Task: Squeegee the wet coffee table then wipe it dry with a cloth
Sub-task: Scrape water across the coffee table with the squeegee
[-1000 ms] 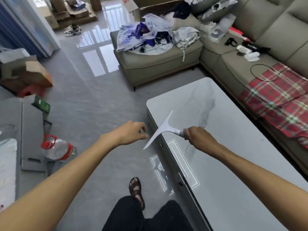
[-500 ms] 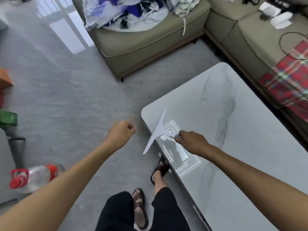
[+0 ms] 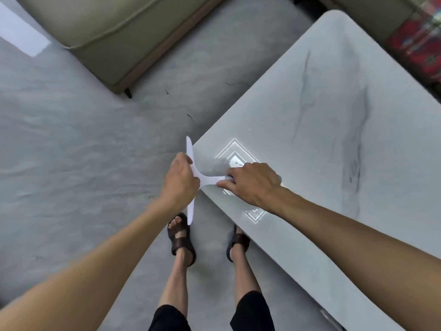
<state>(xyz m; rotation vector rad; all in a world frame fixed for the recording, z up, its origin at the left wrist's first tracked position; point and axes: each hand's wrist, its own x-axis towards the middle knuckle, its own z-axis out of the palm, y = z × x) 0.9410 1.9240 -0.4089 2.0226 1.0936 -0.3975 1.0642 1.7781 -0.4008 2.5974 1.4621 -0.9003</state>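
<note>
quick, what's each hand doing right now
left hand: pinching the squeegee by its blade
right hand: gripping the squeegee's handle

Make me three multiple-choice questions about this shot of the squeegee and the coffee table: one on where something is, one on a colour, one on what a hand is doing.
1. Where is the squeegee blade?
A) along the coffee table edge
B) on a shelf
C) in a bucket

2. What colour is the squeegee?
A) red
B) black
C) white

3. What is the left hand doing?
A) hanging free
B) holding the blade
C) pressing flat on the tabletop

Answers:
1 A: the blade lies at the table's edge, its ends reaching past it.
2 C: blade and handle are both white.
3 B: its fingers pinch the blade while the right hand grips the handle.
</note>
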